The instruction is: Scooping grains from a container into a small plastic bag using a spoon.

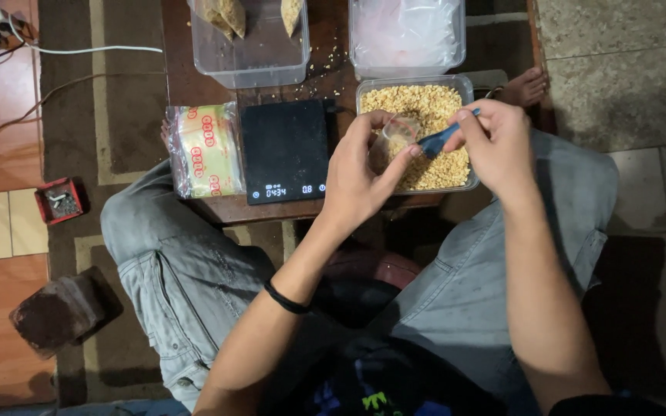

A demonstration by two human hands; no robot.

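**Filling a small clear bag from a tub of golden crumbs, seen from above**

The left hand is curling its thumb and fingers around the mouth of a small clear bag, holding it open just above the clear tub of golden crumbs; the right hand is pinching the handle of a blue scoop between thumb and fingers, its bowl end pointing into the bag's opening; both hands are thus closed on something, neither spread wide. By the look of it, the step in hand is the loading of the bag, with the scoop at or just inside its mouth; whether crumbs are lying in the scoop cannot be told. The next move is judged to call for a steady tilt of the scoop while the bag is kept open over the tub, so that spill is falling back in. A black digital scale is sitting just left of the tub, bare-topped, its display lit; a wrapped packet is lying beside it on the low wooden table; two more clear tubs are standing behind.
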